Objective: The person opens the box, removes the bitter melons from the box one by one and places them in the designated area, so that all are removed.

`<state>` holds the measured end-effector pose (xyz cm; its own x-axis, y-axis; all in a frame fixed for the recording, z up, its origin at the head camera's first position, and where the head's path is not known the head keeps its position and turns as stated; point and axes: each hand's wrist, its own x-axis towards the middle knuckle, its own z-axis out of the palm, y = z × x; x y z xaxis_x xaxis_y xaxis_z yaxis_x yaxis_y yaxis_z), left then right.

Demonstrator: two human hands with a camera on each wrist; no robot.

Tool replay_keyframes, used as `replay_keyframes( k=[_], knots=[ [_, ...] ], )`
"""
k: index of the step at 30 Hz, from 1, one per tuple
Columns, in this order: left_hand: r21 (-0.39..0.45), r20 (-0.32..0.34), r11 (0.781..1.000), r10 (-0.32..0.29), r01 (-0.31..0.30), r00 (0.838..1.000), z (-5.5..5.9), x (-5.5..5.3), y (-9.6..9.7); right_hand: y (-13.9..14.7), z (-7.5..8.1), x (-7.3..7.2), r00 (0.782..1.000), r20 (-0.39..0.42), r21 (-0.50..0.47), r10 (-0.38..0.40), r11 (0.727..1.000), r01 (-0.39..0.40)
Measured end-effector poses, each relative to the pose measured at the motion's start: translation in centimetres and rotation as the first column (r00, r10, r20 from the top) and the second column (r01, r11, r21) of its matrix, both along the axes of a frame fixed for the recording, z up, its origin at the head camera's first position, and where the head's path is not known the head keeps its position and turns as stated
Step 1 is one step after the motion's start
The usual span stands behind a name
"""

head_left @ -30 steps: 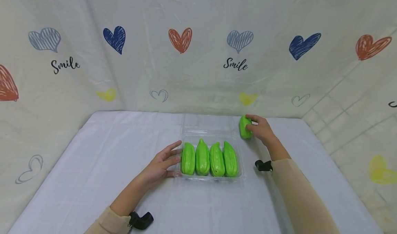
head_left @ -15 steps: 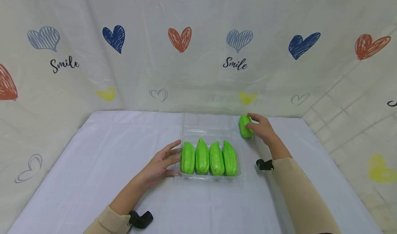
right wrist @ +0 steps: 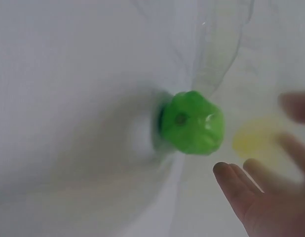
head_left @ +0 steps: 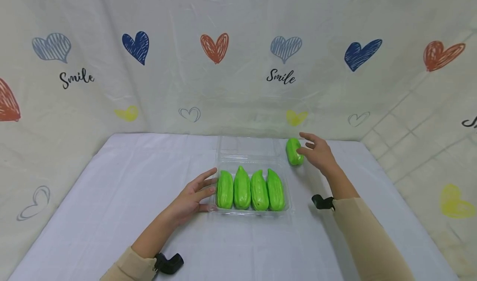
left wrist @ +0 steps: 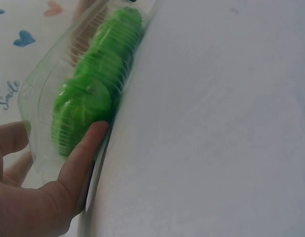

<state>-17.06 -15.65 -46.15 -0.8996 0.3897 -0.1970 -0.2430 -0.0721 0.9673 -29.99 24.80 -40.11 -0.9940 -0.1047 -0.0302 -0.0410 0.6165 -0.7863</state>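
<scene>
Several bright green, ridged, gourd-like vegetables (head_left: 242,188) lie side by side in a clear plastic clamshell box (head_left: 250,213). My left hand (head_left: 191,198) rests against the box's left side, fingers spread. In the left wrist view one digit reaches along the clear wall, close by the green pieces. A single green gourd-like vegetable (head_left: 294,152) lies on the table beyond the box's right side. My right hand (head_left: 318,153) is just right of it, fingers apart and holding nothing. The right wrist view shows a gap between the fingertips and this green piece (right wrist: 192,122).
The box's clear lid (head_left: 249,146) stands folded back toward the rear edge of the white-covered table (head_left: 123,214). A pale curtain (head_left: 238,90) printed with hearts and "Smile" hangs behind. Black wrist devices (head_left: 169,263) sit at both cuffs.
My right hand has let go of the single green vegetable and moved slightly right, its fingers spreading. The vegetable stays in its place, and my left hand keeps its position at the box.
</scene>
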Motion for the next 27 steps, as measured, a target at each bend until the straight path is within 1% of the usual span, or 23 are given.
replay_keyframes(
  k=[3,6,11,15,18,23,27],
  knots=[
    [-0.005,0.002,1.000,0.005,-0.005,1.000,0.0,0.0,0.0,-0.5,0.6,0.8,0.999,-0.030,-0.001,0.011,1.000,-0.011],
    [-0.010,0.002,1.000,0.008,-0.008,1.000,0.1,0.0,0.0,-1.2,1.1,1.7,0.998,-0.050,-0.023,0.029,0.999,-0.030],
    [-0.012,-0.001,1.000,0.006,-0.006,1.000,0.1,0.1,0.0,-2.2,1.8,3.5,0.995,-0.069,-0.109,0.066,0.991,-0.073],
    [-0.012,0.006,1.000,0.012,-0.012,1.000,0.1,0.0,0.2,-2.9,1.8,4.6,0.993,-0.082,-0.169,0.085,0.981,-0.098],
    [-0.014,0.012,1.000,0.019,-0.019,1.000,0.1,0.0,0.2,-3.3,1.5,5.2,0.991,-0.098,-0.195,0.094,0.974,-0.112],
    [-0.023,0.009,1.000,0.020,-0.020,1.000,0.1,0.0,0.3,-3.9,1.5,5.9,0.987,-0.105,-0.220,0.125,0.964,-0.146],
    [-0.020,0.013,0.999,0.026,-0.025,1.000,0.0,0.1,0.2,-4.3,1.8,6.5,0.984,-0.104,-0.212,0.147,0.963,-0.166]
  ],
)
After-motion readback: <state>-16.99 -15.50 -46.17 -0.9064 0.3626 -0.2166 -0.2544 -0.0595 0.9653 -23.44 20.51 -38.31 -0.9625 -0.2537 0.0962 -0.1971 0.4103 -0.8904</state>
